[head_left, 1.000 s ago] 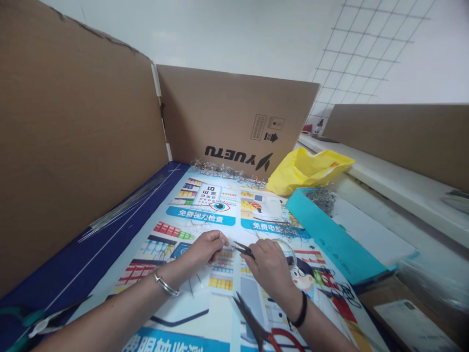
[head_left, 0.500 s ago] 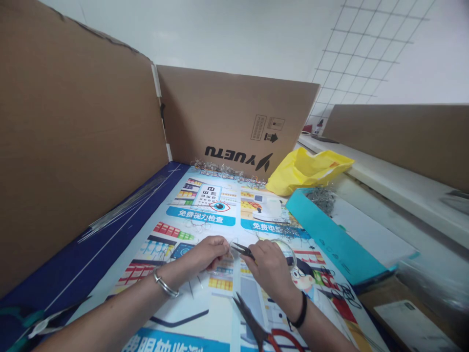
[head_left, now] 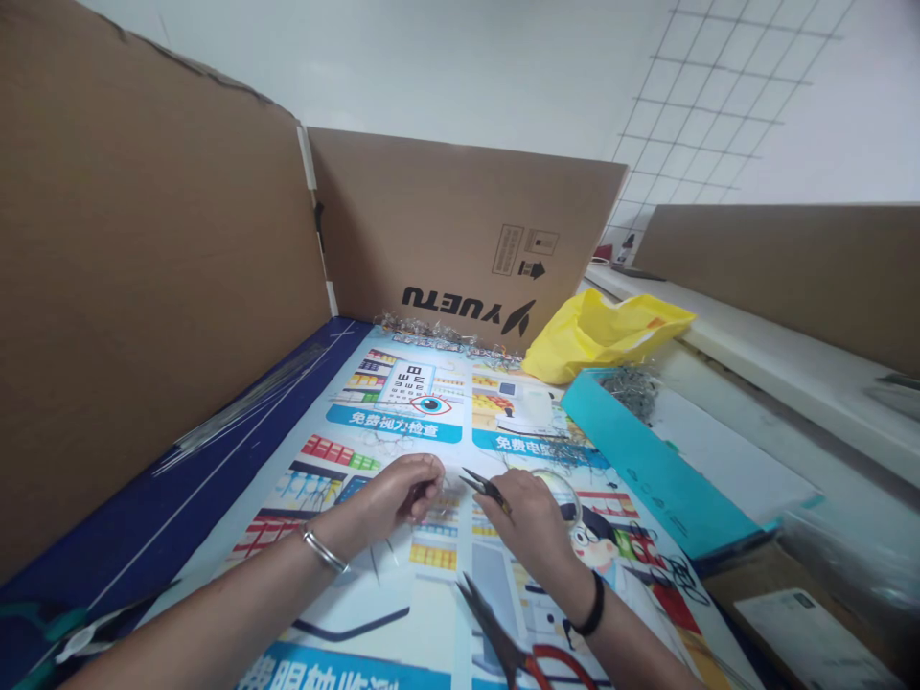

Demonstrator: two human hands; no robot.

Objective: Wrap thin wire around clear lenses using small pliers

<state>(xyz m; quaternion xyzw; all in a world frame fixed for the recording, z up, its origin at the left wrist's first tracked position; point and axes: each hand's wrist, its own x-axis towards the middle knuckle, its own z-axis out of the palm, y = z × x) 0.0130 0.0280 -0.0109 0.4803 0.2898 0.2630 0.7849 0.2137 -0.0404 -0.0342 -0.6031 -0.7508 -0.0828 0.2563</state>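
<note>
Over the blue-and-white printed poster (head_left: 431, 623), pinches together the fingers of the left hand (head_left: 407, 496), anything between too small to tell, and grips slim dark metal pliers (head_left: 486, 488), tips slightly parted, in the curled right hand (head_left: 533, 525). Nearer on the poster, red-handled metal scissors (head_left: 505, 647); along its right edge, a turquoise box (head_left: 647, 470); by its far right corner, a crumpled yellow bag (head_left: 593, 335).

Narrow gap between left hand (head_left: 406, 494) and pliers (head_left: 487, 487); scissors (head_left: 507, 650) on the near side
</note>
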